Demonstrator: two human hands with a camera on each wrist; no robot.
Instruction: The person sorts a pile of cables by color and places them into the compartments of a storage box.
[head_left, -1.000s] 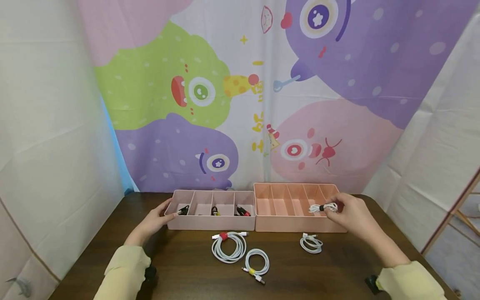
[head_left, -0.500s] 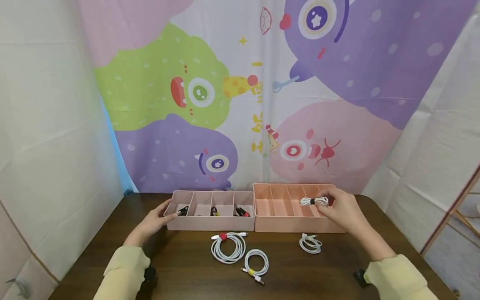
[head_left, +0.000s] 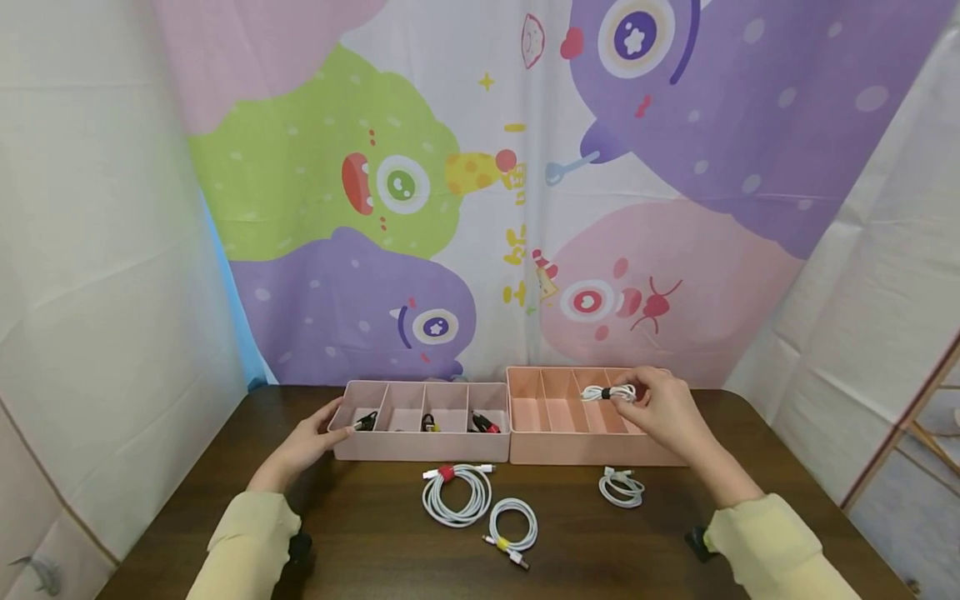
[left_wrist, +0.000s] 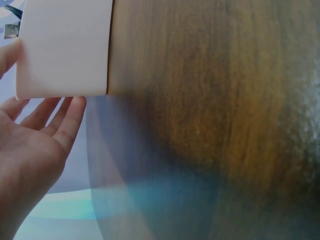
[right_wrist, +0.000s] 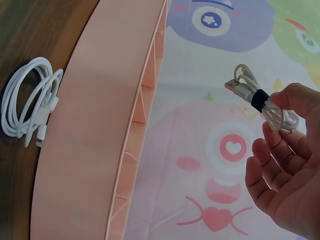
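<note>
A coiled white USB cable (head_left: 608,392) with a black tie is pinched between the thumb and fingers of my right hand (head_left: 663,410). It is raised over the peach divided organizer box (head_left: 600,448); in the right wrist view the cable's USB plug (right_wrist: 233,85) points away from the hand. My left hand (head_left: 306,446) holds the left end of the mauve divided organizer box (head_left: 422,447), thumb over the rim and fingers against the end wall (left_wrist: 60,60). Inside the mauve box lie dark cables: one with black (head_left: 367,422), one with yellow (head_left: 430,423), one with red (head_left: 486,423).
Before the boxes on the dark wooden table (head_left: 360,550) lie three coiled white cables: one red-tied (head_left: 457,497), one yellow-tied (head_left: 513,525), and a smaller one (head_left: 621,487). Behind them hangs a cartoon-printed curtain (head_left: 495,208).
My right hand has carried the black-tied cable leftward and slightly up over the peach box's compartments. The left hand has stayed on the mauve box.
</note>
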